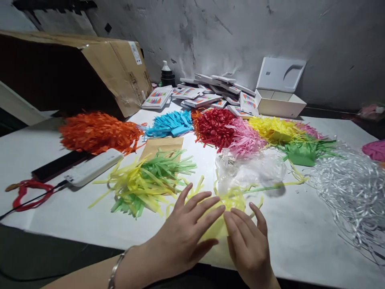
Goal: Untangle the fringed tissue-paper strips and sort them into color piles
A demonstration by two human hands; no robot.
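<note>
A sheet of yellow tissue paper [215, 229] with a fringed far end lies at the table's front edge, partly hidden by both hands. My left hand [185, 228] is over its left side, fingers stretched and spread, the fingertips close to my right hand. My right hand [249, 245] is at the sheet's right side, its fingers bent together against the paper and its little finger raised. Just left of the sheet lies a loose heap of yellow tissue tassels [132, 176] mixed with green tissue tassels [164, 165].
Behind lie orange [99, 130], blue [171, 122], red [215, 126], pink [245, 136] and yellow [276, 129] tassels. A clear plastic bag [251, 170], silver tinsel [351, 192], flat packets [201, 100], a cardboard box [120, 72], a white box [279, 105] and a white power strip [94, 168] surround them.
</note>
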